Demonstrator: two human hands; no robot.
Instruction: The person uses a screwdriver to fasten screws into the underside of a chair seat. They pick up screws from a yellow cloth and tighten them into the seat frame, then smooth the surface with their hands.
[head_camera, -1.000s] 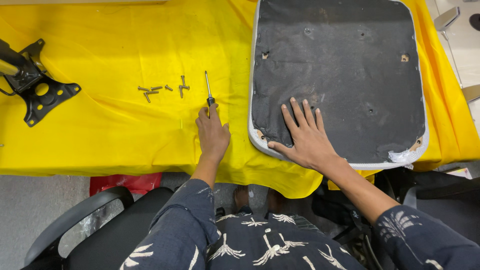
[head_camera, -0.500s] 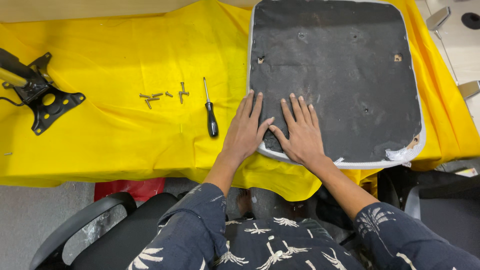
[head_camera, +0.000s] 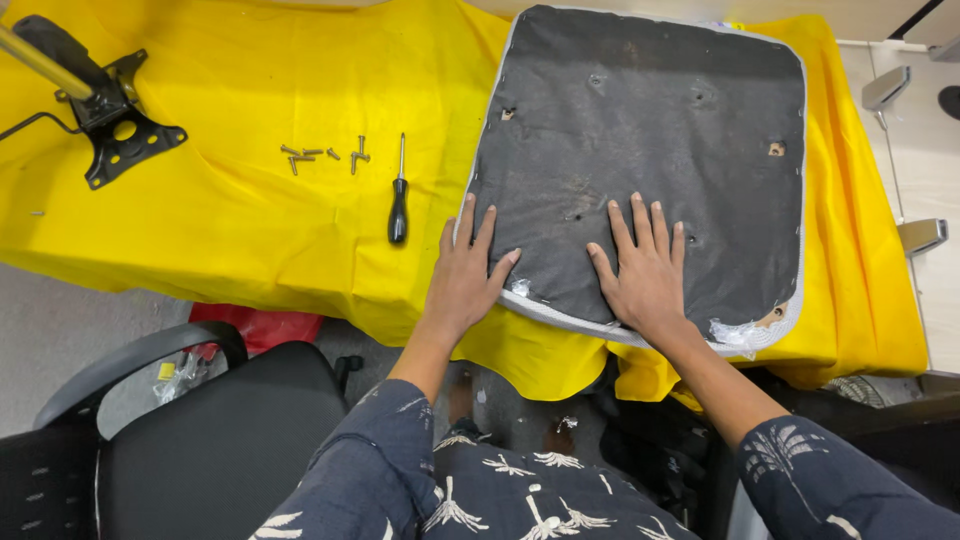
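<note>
Both hands have slid apart: left hand (head_camera: 462, 280) lies flat, fingers spread, on the dark seat pad's (head_camera: 650, 130) near left edge, right hand (head_camera: 645, 270) flat on it. Left of the pad lie a screwdriver (head_camera: 398, 205), then screws (head_camera: 322, 156).

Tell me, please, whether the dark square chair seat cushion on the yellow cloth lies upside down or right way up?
Upside down: the dark square chair seat cushion shows its rough fabric underside with screw holes and stapled edging.

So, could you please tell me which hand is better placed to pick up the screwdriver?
Probably the left. The left hand rests on the seat pad's near-left edge, right beside the screwdriver on the yellow cloth. The right hand lies flat farther right on the pad.
</note>
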